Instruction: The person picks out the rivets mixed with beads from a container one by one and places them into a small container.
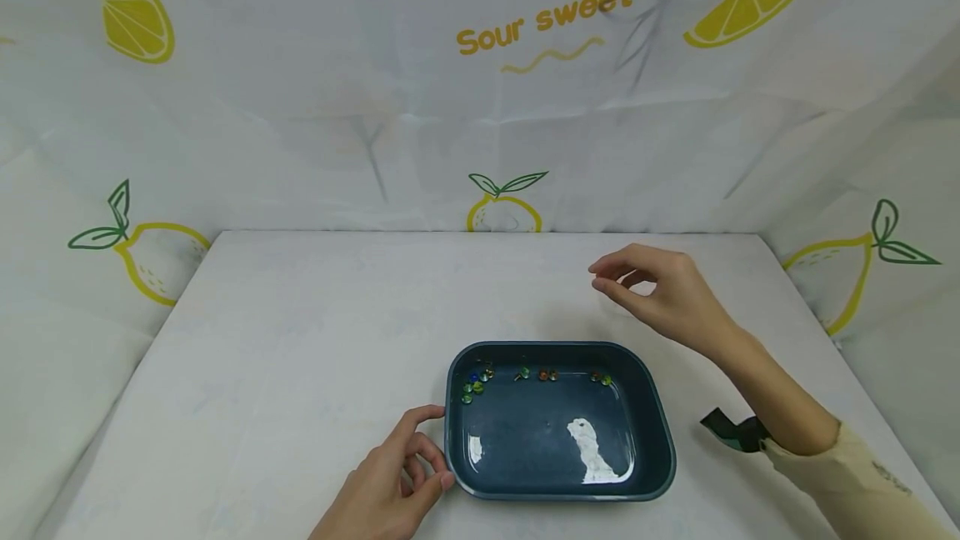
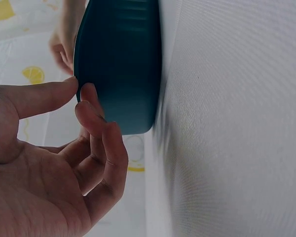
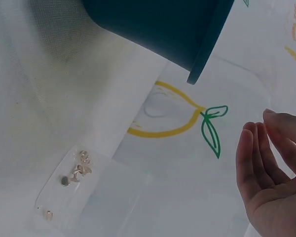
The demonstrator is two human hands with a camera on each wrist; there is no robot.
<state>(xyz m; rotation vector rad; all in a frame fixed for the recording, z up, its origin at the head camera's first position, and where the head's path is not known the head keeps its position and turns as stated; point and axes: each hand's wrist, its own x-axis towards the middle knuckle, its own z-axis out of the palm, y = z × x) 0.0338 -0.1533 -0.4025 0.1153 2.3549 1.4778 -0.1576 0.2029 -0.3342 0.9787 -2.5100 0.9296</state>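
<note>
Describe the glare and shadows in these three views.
Head: bright white glare patches on the tray's glossy floor; left wrist: a soft shadow on the white tabletop beside the tray's dark outer wall; right wrist: a grey shadow at upper left.

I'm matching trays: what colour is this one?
Dark teal; the tray shows best in the head view.

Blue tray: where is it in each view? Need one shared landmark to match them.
Head: blue tray at lower centre, slightly right, seen into from above.
Left wrist: top, left of centre, outer wall showing.
Right wrist: top centre, cut off by the upper edge.
Shared landmark: right hand, right of centre in head, upper left in left wrist, right edge in right wrist.
</note>
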